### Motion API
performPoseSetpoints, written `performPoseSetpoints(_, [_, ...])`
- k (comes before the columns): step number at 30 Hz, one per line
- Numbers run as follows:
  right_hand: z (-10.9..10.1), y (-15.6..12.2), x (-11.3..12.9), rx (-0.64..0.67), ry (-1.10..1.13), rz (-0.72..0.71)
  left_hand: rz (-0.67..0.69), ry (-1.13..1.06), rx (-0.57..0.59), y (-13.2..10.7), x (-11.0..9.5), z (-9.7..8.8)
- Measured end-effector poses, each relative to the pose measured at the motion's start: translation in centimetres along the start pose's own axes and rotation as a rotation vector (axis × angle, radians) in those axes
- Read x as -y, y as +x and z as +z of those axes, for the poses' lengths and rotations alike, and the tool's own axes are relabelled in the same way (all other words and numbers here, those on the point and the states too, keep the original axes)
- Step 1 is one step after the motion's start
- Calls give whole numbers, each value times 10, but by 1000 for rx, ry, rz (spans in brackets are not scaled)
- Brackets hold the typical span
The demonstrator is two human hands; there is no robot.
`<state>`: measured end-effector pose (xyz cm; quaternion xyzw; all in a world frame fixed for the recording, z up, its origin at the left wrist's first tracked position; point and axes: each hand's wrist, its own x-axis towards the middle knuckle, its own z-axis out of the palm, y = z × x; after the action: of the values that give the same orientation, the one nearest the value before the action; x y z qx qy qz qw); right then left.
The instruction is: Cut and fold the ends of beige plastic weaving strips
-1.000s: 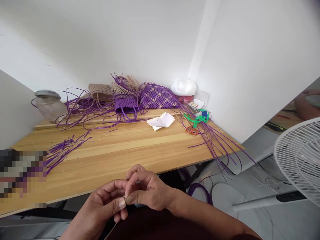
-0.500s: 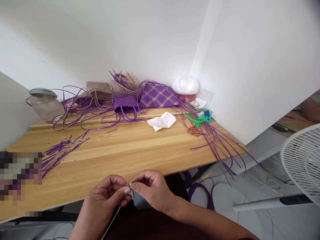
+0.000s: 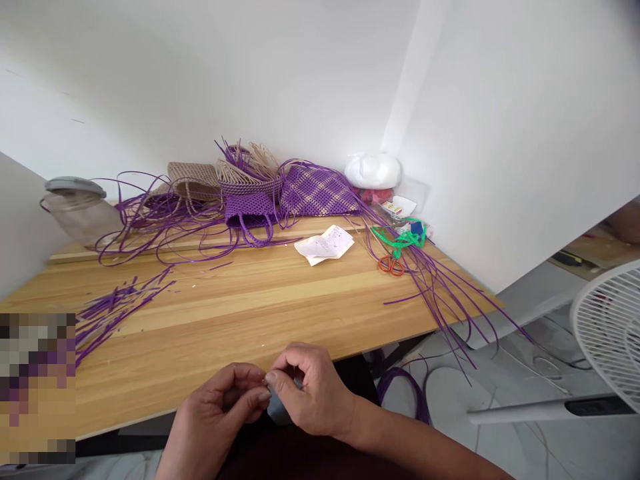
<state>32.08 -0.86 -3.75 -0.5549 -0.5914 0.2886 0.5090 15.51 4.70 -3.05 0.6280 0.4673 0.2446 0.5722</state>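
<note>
At the table's front edge my left hand [image 3: 220, 407] and my right hand [image 3: 313, 393] meet, thumbs and forefingers pinched together. Between the fingertips sits a tiny bit of a thin pale strand [image 3: 267, 379]; most of it is hidden by my fingers. Both hands are closed, above my lap and just over the near edge of the wooden table [image 3: 210, 333]. Neither hand touches the tabletop things.
Purple woven bags [image 3: 320, 192] and loose purple strands stand along the wall, near a lidded jar [image 3: 80, 217]. Paper [image 3: 325, 245], orange-handled scissors [image 3: 391, 265] and a green tape [image 3: 400, 240] lie to the right. Cut strips [image 3: 120, 300] lie left. A fan [image 3: 610, 333] stands at right.
My hands have shifted slightly to the right, still pinched together. The pale strand that trailed below my left hand is out of sight now. The view has turned a little.
</note>
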Motion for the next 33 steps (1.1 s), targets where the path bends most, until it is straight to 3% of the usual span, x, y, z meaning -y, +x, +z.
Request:
performPoseSetpoints(7, [4, 3, -5, 26, 171, 180, -71, 61, 62, 3, 0, -2])
performPoseSetpoints(10, [-5, 11, -10, 155, 197, 228, -48, 102, 82, 8, 0, -6])
performPoseSetpoints(13, [-46, 30, -26, 203, -137, 203, -44, 106, 47, 16, 3, -13])
performPoseSetpoints(15, [-94, 46, -41, -17, -612, 293, -54, 80, 14, 21, 3, -18])
performPoseSetpoints(16, [-121, 54, -49, -111, -711, 349, -57, 59, 0, 23, 3, -21])
performPoseSetpoints(19, [-199, 71, -73, -312, -887, 524, -45, -13, -27, 27, 1, -27])
performPoseSetpoints(22, [-248, 81, -92, -399, -1007, 689, -25, -74, -46, 30, -2, -28])
performPoseSetpoints(27, [-266, 91, -109, -412, -1103, 831, 23, -153, -71, 38, -10, -26])
performPoseSetpoints(33, [-267, 84, -95, -350, -1139, 784, 55, -239, -91, 37, -25, -21])
